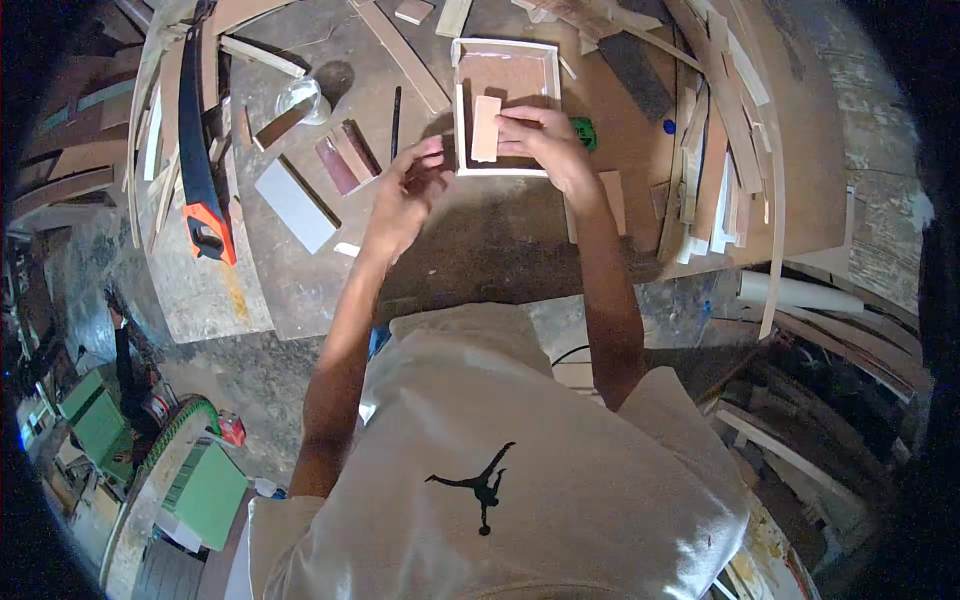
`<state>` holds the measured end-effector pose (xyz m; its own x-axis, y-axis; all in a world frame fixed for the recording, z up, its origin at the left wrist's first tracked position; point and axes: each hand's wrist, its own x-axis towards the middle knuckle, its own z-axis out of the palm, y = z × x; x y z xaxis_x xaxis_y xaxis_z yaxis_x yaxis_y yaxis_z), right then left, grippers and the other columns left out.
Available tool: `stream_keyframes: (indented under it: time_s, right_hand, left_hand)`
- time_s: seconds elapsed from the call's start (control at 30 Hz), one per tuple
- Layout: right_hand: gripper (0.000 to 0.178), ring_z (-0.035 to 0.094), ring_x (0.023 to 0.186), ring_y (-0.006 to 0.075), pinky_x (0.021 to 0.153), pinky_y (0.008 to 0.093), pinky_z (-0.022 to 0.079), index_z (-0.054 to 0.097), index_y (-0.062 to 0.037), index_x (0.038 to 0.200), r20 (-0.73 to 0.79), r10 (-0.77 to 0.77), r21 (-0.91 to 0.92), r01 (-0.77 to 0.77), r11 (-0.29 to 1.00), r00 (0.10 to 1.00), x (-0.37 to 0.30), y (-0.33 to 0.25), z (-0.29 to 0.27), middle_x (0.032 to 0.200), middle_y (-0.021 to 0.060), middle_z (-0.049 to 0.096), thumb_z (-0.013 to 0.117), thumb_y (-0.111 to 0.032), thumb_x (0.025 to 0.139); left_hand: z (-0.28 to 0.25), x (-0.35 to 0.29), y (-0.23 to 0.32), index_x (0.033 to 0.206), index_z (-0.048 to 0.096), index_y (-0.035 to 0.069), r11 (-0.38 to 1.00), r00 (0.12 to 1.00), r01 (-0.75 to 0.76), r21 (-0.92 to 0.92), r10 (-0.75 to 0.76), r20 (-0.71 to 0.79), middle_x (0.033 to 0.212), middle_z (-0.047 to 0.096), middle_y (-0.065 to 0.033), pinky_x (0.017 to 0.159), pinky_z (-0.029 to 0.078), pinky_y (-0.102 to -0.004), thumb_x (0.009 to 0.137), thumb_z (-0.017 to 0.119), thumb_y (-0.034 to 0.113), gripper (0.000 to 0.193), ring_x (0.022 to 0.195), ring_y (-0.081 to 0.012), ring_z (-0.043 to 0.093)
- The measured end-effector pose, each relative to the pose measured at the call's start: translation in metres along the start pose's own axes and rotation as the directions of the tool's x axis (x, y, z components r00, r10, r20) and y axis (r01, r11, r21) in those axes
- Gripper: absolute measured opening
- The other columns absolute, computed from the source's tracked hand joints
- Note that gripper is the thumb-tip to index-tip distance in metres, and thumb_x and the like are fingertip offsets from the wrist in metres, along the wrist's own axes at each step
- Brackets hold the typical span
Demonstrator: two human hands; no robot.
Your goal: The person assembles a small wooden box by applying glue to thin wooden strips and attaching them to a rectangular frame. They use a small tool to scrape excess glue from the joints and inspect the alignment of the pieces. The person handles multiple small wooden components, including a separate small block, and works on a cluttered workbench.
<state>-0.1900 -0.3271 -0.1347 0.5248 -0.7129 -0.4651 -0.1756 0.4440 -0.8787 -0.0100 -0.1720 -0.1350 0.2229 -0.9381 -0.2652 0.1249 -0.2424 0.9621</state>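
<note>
A shallow wooden box (505, 172) with pale edges lies on the worktable in front of me. My right hand (545, 145) reaches over its right wall and grips a small flat wooden block (486, 130) by its right side. The block is over the inside of the box; whether it touches the bottom, I cannot tell. Just off the box's lower left corner is my left hand (408, 192), loosely curled with its fingers apart and nothing visible in it. A thin dark stick (396, 120) lies beyond the left hand.
An orange-handled saw (208, 235) lies at the left of the worktable (440, 280). Nearer are a white-faced board (297, 205), a reddish block (345, 158) and a clear jar (303, 100). Wood strips (715, 150) pile up at the right. A green object (584, 133) sits beside the box.
</note>
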Motion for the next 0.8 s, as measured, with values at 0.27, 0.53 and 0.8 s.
stream_keyframes:
  time_s: [0.27, 0.53, 0.8]
  right_hand:
    - [0.039, 0.069, 0.093, 0.021, 0.084, 0.0327, 0.058, 0.061, 0.0106, 0.118, 0.045, -0.003, 0.011, 0.003, 1.0, 0.999, 0.005, 0.009, 0.0, 0.104, 0.0158, 0.068, 0.069, -0.017, 0.092]
    - [0.037, 0.068, 0.096, 0.023, 0.086, 0.0345, 0.058, 0.056, 0.0105, 0.122, -0.004, -0.078, 0.277, 0.076, 0.958, 0.997, -0.013, -0.003, -0.003, 0.11, 0.0159, 0.066, 0.063, -0.015, 0.096]
    - [0.03, 0.06, 0.116, 0.028, 0.101, 0.0424, 0.048, 0.057, 0.0026, 0.125, 0.268, -0.369, 0.757, 0.042, 0.652, 0.89, -0.024, 0.018, 0.003, 0.122, 0.0143, 0.063, 0.051, 0.003, 0.096]
  left_hand:
    - [0.014, 0.008, -0.015, 0.145, 0.038, 0.008, 0.924, 0.975, -0.217, 0.314, 0.22, 0.026, 0.139, 0.047, -0.0139, 0.106, 0.044, -0.0383, 0.079, 0.08, 0.005, 0.079, 0.124, -0.0266, 0.052]
    - [0.012, 0.005, -0.003, 0.143, 0.04, 0.004, 0.965, 0.981, -0.17, 0.199, 0.184, -0.054, 0.137, 0.051, -0.0126, 0.105, 0.043, -0.0365, 0.09, 0.072, 0.017, 0.064, 0.122, -0.0228, 0.053]
    - [0.004, -0.022, 0.066, 0.122, 0.063, 0.001, 0.985, 0.996, 0.094, -0.141, -0.094, 0.009, 0.112, 0.067, -0.0046, 0.097, 0.043, -0.0269, 0.099, 0.06, 0.03, 0.037, 0.106, -0.011, 0.059]
